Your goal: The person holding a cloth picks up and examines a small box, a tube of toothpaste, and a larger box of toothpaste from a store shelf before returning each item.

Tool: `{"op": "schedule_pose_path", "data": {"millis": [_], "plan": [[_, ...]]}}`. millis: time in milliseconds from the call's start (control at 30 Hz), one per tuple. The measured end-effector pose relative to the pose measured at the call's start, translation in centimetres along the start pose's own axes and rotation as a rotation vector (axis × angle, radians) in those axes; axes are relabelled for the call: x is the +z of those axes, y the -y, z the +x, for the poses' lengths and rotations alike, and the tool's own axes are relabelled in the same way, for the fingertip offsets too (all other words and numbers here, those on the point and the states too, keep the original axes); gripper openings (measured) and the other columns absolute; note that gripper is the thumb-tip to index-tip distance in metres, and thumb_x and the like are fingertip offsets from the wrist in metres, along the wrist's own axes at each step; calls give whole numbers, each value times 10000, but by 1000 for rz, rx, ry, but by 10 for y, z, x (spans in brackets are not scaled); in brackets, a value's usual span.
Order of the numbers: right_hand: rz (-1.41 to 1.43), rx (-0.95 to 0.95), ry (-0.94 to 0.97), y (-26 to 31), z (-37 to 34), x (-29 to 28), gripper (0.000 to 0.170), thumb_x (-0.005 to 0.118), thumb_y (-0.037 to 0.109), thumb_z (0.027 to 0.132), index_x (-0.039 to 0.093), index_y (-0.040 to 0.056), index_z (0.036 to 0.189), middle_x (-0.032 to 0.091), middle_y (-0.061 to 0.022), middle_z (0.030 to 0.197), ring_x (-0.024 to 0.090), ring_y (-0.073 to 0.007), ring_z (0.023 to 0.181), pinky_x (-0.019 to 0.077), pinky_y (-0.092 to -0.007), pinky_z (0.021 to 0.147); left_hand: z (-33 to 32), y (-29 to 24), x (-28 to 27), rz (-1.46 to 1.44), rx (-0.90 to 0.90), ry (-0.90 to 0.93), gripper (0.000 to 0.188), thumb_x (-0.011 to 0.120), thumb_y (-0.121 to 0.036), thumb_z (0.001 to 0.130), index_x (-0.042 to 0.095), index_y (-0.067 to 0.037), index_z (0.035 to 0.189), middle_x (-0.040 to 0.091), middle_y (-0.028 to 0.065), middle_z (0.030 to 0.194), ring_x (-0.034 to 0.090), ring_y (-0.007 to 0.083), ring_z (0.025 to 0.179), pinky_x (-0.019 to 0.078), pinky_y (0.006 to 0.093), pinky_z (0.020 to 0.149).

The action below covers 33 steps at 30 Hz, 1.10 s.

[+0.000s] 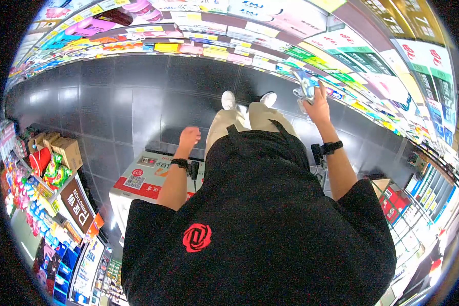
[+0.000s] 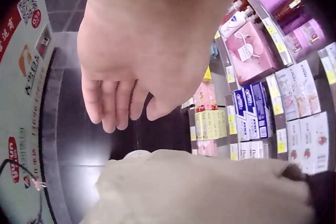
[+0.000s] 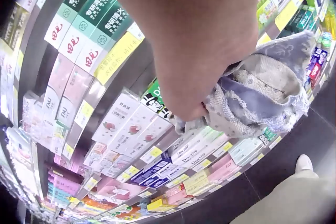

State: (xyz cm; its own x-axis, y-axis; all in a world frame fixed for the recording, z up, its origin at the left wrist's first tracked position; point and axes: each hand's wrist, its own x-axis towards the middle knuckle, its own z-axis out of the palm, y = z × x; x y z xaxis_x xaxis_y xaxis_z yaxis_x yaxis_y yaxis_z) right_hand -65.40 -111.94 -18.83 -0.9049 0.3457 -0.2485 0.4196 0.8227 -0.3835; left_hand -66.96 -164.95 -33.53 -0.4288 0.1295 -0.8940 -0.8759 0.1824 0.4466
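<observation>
My right hand (image 1: 319,104) grips a bunched blue-and-white cloth (image 1: 306,87) beside the lower shelves at the upper right of the head view. In the right wrist view the crumpled cloth (image 3: 262,90) sticks out past the right hand (image 3: 202,61), whose fingers are mostly hidden behind the hand and cloth. My left hand (image 1: 189,137) hangs in front of the body above the dark floor, holding nothing. Its fingers hang loose and slightly bent in the left wrist view, where the left hand (image 2: 126,71) touches nothing.
Shelves of boxed goods (image 3: 126,124) curve along the front and right. A white and red chest (image 1: 137,176) with a QR code stands at the left. Farther left are a promotion sign (image 1: 76,204) and cardboard boxes (image 1: 66,150). Dark floor tiles (image 1: 107,107) lie between.
</observation>
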Motion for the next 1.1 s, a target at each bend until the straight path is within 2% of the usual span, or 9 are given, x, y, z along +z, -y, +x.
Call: {"op": "schedule_pose_path", "data": {"millis": [100,267,367,467,500,633,767,900,1100], "plan": [[-63,-38,-60,5,1,-10,746,787,244,749,452,45,1385,292,-159,1591,574,-396,1221,534,-475,941,12,-37,18,34,194,-20,241,632,-165,881,651,0,1055,673,45,859,629,117,684,478,273,545],[-142,-75,26,6,16,-28,678,777,215,738,498,51,1334,215,-156,1631,636,-416,1111,556,-500,874,5,-90,45,214,357,-35,286,621,-195,900,650,17,1090,696,68,903,667,128,775,509,265,632],[-122,-58,39,6,40,-42,607,733,189,727,558,68,1295,186,-217,1622,640,-450,1081,557,-509,875,2,-99,49,325,396,-26,278,618,-196,901,652,12,1082,697,68,902,665,132,781,507,274,640],[-178,-69,67,-11,76,-36,606,705,202,734,572,62,1308,206,-233,1609,646,-444,1071,555,-498,896,-7,-88,46,388,328,-39,273,617,-203,899,654,9,1069,698,69,903,660,137,776,503,287,641],[-263,-40,106,-13,88,-35,660,728,272,736,564,98,1351,392,-238,1518,613,-411,1153,518,-473,971,-11,-82,42,419,303,-36,273,620,-209,895,654,11,1054,695,73,891,655,138,760,501,289,638],[-353,-100,241,-15,129,-37,664,679,346,754,574,137,1375,581,-222,1360,553,-403,1249,458,-455,1064,-3,-32,12,473,243,-65,240,619,-210,876,669,1,977,679,74,810,639,142,686,490,294,606],[-529,-123,271,-13,147,-34,689,663,397,763,574,148,1399,538,-198,1431,480,-343,1350,358,-416,1150,-10,-11,-12,557,213,11,197,607,-195,862,680,-20,918,660,61,745,626,143,635,481,289,563],[-516,-115,358,-9,159,-39,692,658,387,767,574,102,1391,515,-192,1459,459,-343,1369,346,-396,1159,-22,1,-12,367,100,-78,174,599,-186,854,687,-41,891,655,42,727,620,136,623,466,287,517],[-555,-82,372,-6,154,-36,597,658,365,783,624,156,1341,591,-171,1372,549,-327,1280,426,-404,1101,-32,-4,-6,225,107,-77,202,623,-210,858,685,-44,954,673,43,782,637,135,663,469,278,521]]}}
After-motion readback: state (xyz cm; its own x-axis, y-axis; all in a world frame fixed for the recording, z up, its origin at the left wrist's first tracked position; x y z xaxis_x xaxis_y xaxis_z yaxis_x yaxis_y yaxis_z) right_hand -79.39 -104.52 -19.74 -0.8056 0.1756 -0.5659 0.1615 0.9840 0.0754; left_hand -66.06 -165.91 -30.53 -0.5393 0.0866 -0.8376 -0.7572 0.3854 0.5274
